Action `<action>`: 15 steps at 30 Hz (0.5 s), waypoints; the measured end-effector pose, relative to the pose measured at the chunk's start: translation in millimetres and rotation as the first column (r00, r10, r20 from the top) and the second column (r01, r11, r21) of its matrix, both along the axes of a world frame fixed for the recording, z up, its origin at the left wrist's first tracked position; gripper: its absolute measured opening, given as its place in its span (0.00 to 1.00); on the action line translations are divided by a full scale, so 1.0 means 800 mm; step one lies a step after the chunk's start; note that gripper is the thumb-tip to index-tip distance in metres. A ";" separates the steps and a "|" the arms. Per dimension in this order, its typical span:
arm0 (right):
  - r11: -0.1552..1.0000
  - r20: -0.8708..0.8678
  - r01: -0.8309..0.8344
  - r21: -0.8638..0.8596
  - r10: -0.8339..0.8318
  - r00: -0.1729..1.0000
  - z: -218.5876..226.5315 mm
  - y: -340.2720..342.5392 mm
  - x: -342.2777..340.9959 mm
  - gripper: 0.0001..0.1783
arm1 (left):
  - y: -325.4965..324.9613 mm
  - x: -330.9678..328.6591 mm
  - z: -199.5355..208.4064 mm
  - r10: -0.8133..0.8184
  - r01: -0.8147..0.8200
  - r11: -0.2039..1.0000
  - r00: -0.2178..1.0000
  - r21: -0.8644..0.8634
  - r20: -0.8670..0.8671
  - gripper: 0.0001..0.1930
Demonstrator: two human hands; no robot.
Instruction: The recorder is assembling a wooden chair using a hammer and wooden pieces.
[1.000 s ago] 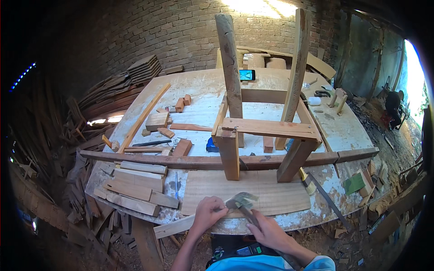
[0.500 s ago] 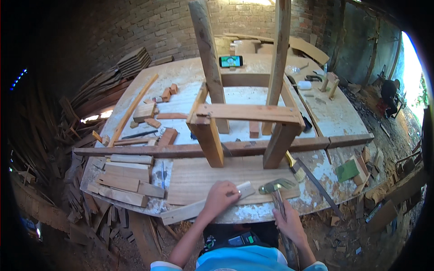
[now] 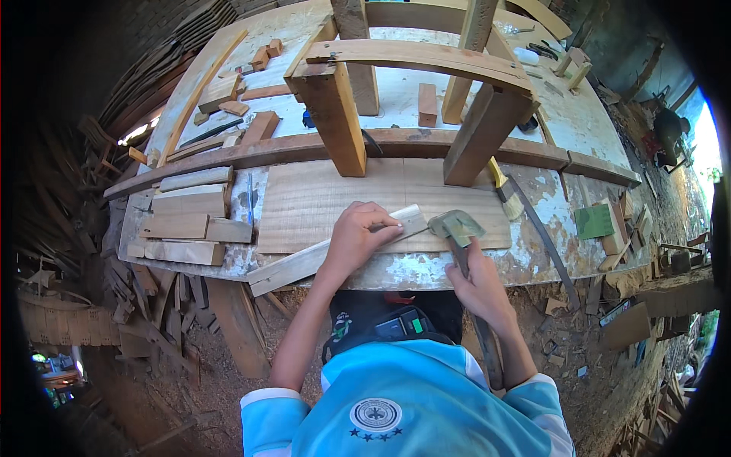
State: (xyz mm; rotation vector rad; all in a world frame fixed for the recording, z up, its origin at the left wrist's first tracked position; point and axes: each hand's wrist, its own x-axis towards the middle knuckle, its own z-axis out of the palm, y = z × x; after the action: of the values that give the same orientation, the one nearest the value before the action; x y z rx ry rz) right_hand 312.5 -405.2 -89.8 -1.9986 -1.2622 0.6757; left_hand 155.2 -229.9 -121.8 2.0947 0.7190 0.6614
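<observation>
One pale wooden strip (image 3: 291,267), slanting across the flat board (image 3: 301,209) at the near edge of the bench (image 3: 422,269); left hand (image 3: 358,238) over it, fingers curled, whether gripping or merely resting cannot be told. One hammer (image 3: 457,227), handle wrapped by the fingers of the right hand (image 3: 480,283), head just beside the strip's right end. Changes since a second ago: head shifted rightward off the left fingertips, seemingly leaving that end accessible for working; more shirt (image 3: 434,407) showing.

Yellow-handled brush (image 3: 508,194) beside long dark strip (image 3: 545,245); green sheet (image 3: 594,222) farther right
</observation>
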 end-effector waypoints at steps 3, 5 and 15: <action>1.000 -0.143 -0.010 -0.022 0.006 0.990 0.037 0.004 -0.007 0.30 | -0.004 0.002 0.001 -0.034 0.033 0.996 0.999 0.080 0.018 0.07; 1.000 -0.163 -0.024 0.019 0.027 0.986 0.044 0.002 -0.015 0.29 | -0.010 0.000 -0.001 -0.035 0.025 0.992 0.996 0.121 0.082 0.06; 0.976 -0.019 -0.184 0.112 0.187 0.982 0.071 0.018 -0.039 0.24 | -0.004 -0.003 -0.005 -0.016 0.003 0.993 0.993 0.115 0.115 0.05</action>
State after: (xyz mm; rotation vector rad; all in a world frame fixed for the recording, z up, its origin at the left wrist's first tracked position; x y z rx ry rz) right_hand 281.7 -390.6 -32.8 -1.7903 -1.4496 0.7051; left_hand 153.1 -232.8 -125.5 2.1420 0.6181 0.8292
